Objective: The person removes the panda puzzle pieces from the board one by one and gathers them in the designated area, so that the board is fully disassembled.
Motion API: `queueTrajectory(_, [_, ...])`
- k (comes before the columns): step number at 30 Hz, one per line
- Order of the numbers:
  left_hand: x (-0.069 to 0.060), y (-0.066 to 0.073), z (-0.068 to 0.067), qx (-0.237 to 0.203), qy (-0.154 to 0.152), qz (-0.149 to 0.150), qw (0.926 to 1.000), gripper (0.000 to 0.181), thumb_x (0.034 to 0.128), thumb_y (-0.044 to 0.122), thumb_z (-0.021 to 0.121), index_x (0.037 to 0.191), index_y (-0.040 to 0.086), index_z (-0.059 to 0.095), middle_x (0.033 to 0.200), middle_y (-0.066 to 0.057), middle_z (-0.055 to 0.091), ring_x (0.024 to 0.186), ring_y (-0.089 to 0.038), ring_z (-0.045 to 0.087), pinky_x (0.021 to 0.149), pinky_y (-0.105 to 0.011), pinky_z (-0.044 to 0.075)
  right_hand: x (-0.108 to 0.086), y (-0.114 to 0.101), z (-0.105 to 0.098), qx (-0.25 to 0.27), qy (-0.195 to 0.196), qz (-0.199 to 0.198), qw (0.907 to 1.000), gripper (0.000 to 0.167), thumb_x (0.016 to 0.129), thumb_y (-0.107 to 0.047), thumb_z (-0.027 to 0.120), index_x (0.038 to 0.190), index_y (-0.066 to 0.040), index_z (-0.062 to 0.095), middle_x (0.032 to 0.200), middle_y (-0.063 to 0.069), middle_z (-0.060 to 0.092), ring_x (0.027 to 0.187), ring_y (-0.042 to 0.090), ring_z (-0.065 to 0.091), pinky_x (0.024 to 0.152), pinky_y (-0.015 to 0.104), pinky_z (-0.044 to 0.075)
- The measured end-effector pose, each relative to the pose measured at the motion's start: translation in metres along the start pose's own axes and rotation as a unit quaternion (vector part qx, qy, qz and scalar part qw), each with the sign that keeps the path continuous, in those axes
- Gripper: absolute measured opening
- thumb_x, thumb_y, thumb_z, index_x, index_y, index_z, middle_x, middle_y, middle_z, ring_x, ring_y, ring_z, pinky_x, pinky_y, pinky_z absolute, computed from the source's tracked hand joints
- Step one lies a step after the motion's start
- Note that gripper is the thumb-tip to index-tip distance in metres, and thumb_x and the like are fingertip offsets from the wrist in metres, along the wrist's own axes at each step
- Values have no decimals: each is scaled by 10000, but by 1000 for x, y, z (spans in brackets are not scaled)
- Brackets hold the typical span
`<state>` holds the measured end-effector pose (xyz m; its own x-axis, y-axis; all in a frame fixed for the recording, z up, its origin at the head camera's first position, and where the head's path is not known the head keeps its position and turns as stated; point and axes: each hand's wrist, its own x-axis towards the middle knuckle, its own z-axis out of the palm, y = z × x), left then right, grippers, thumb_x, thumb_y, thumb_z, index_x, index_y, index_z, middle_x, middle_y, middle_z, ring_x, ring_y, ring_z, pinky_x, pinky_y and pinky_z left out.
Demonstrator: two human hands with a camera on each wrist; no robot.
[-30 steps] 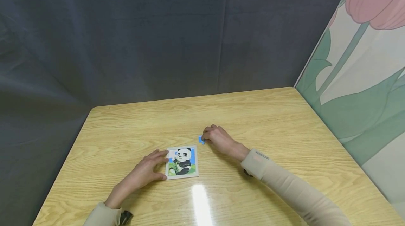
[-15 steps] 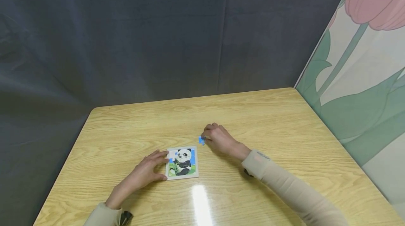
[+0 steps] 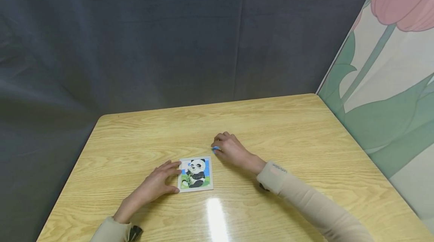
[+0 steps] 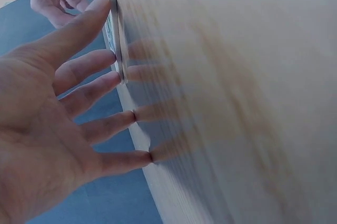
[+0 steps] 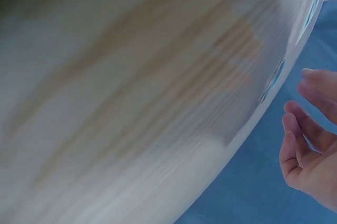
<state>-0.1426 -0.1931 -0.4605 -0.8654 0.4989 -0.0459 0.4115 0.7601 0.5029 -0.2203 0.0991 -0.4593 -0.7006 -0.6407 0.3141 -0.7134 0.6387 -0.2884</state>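
Note:
A square panda puzzle board (image 3: 196,174) lies flat on the table. My left hand (image 3: 156,181) spreads along its left side, fingertips and thumb touching the frame; in the left wrist view the fingers of this hand (image 4: 63,103) are extended. Beyond the board's upper right corner, a small blue piece (image 3: 216,148) shows between the thumb and fingers of my right hand (image 3: 234,152). The right wrist view has the piece (image 5: 273,82) flat on the table, with a gap between it and the loosely bent fingers of the hand (image 5: 316,145).
The wooden table (image 3: 271,121) extends around the board and both hands. A dark curtain (image 3: 169,38) hangs behind its back edge. At the right stands a panel with a painted tulip (image 3: 403,1).
My right hand has shifted slightly left over the blue piece, covering more of it. My left hand and the board have stayed in place.

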Motion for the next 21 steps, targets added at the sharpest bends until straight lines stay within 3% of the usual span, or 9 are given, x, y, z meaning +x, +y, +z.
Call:
queueTrajectory(7, [0,-1,1,-38,4,-16,10000,567,719,215,829,1218,22,640,1450,-148,452,1370,-437,312,1026,-727,231,8,-26,4,7,-257,5,9997,181,901,-159,689,1061,-82,720,1118,64,624,998,216,546,812,411,487])
queueTrajectory(12, [-1,-1,0,-49,21,14,10000,561,722,211,827,1215,19,640,1449,-152,452,1367,-442,315,1025,-727,235,14,-47,10,-153,-631,0,9979,196,910,-208,680,1076,-110,718,1144,50,615,1009,202,538,797,355,475])
queueTrajectory(21, [-1,-1,-1,-78,-27,-11,10000,562,732,212,821,1223,13,634,1457,-152,443,1372,-439,306,1027,-727,231,16,-63,18,-592,-846,-47,9946,149,863,-251,726,965,-143,718,1133,53,631,981,214,560,781,331,485])
